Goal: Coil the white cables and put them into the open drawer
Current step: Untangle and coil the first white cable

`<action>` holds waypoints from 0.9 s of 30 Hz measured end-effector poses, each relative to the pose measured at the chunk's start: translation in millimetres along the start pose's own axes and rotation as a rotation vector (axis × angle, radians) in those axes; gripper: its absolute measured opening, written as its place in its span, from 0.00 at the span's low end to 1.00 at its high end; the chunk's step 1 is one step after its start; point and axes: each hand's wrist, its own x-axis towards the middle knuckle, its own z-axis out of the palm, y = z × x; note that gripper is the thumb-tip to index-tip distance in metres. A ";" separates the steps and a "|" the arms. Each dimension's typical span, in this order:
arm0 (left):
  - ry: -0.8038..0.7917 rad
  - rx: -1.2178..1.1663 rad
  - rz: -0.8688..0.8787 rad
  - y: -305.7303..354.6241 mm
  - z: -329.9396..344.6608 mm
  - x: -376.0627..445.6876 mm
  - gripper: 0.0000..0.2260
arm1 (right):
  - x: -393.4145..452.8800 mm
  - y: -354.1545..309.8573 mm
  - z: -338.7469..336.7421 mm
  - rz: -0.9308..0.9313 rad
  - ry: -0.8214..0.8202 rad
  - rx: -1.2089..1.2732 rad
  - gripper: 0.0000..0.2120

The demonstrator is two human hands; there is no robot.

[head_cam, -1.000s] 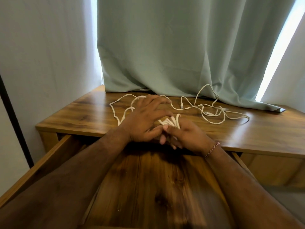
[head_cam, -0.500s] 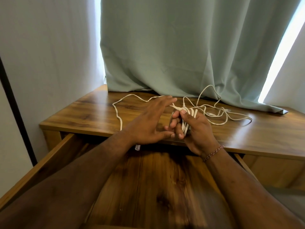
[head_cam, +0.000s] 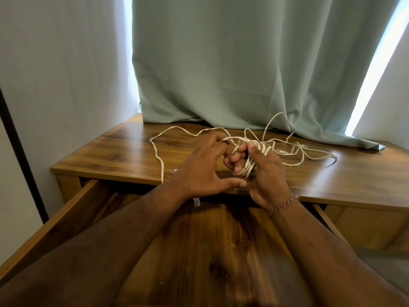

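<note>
The right hand (head_cam: 263,171) had lifted up off the desk (head_cam: 124,156). One second before, it lay low at the desk's front edge. It stood up now, with its thumb on top of the coil (head_cam: 251,160). The coil had more loops around the fingers than before. The left hand (head_cam: 203,169) had slid off the right hand. It had covered that hand's fingers before, but now its fingers were spread, and a strand of the white cable (head_cam: 159,156) ran over the fingertips. The loose cable on the left lay straighter, with fewer bends.
</note>
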 end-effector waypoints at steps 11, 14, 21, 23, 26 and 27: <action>0.034 -0.142 -0.185 6.0 6.8 5.7 0.11 | 1.0 1.2 4.4 -0.022 0.023 0.010 0.14; 0.035 -0.248 -0.241 5.9 4.0 7.2 0.08 | 0.1 -0.1 6.2 -0.039 0.023 -0.021 0.13; 0.052 -0.106 -0.249 7.4 -1.1 8.8 0.13 | 2.5 -1.2 4.8 -0.087 0.003 -0.189 0.13; 0.049 -0.095 -0.270 9.9 -1.6 8.6 0.13 | 0.7 -3.2 4.9 -0.124 -0.012 -0.268 0.13; 0.011 -0.164 -0.348 15.4 -4.0 7.9 0.09 | -2.8 -6.0 6.2 -0.167 -0.051 -0.405 0.14; 0.001 -0.196 -0.372 16.4 -6.0 7.5 0.08 | -2.8 -5.6 6.4 -0.204 -0.070 -0.475 0.15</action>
